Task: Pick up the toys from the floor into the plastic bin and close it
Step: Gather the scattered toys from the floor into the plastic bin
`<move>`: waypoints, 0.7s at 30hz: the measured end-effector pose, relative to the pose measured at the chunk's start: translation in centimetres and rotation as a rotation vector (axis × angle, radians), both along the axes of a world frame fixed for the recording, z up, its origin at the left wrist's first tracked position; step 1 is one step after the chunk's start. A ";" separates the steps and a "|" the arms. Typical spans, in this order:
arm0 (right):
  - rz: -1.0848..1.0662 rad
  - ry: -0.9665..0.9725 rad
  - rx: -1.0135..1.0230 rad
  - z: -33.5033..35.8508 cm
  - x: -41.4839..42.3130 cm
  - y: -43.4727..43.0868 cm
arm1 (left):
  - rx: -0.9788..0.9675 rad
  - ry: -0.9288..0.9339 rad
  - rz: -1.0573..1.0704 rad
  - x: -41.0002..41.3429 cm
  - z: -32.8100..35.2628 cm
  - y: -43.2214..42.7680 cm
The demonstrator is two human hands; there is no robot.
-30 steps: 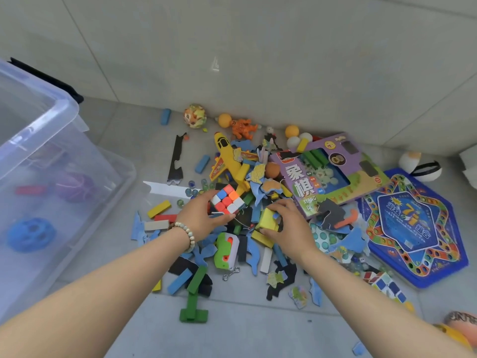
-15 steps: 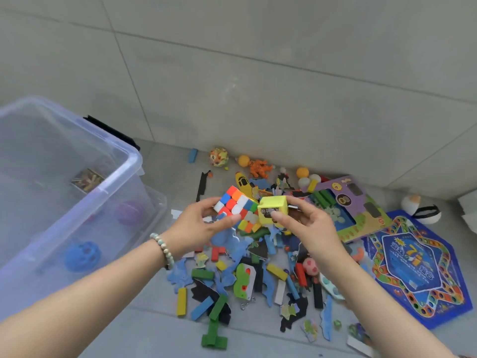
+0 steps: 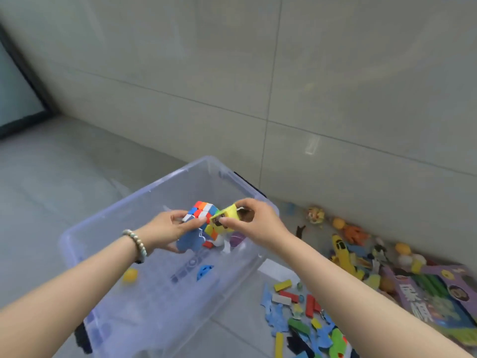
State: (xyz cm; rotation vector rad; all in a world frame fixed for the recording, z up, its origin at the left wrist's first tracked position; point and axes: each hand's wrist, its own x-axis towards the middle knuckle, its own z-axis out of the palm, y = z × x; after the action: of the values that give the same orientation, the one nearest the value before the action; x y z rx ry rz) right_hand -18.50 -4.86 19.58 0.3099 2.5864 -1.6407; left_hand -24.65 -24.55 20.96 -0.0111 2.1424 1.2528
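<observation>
With both forearms reaching over the open clear plastic bin (image 3: 116, 206), our left hand (image 3: 169, 228) curls around a multicoloured puzzle cube (image 3: 204, 212) and a blue foam piece (image 3: 189, 240), while our right hand (image 3: 256, 218) pinches a small yellow cube (image 3: 225, 221) just beside them, above the bin's interior.

Grey tiled floor (image 3: 64, 177): clear plastic bin (image 3: 144, 189) centre-left. Right of it, toy pile incl. blue foam shapes (image 3: 277, 316), yellow wooden block (image 3: 282, 285), yellow toy plane (image 3: 342, 254). Purple game box (image 3: 433, 301) at right edge, orange ball (image 3: 338, 223) far, by wall.
</observation>
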 end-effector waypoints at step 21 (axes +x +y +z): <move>0.062 0.000 -0.033 -2.9 3.5 6.0 | 0.262 0.215 0.162 1.9 -0.8 8.4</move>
State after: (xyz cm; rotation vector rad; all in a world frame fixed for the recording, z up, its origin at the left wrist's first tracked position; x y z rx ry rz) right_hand -14.99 1.13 16.67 0.2248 2.5391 -1.6607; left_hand -22.71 -16.13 20.14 0.0658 2.1732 1.6887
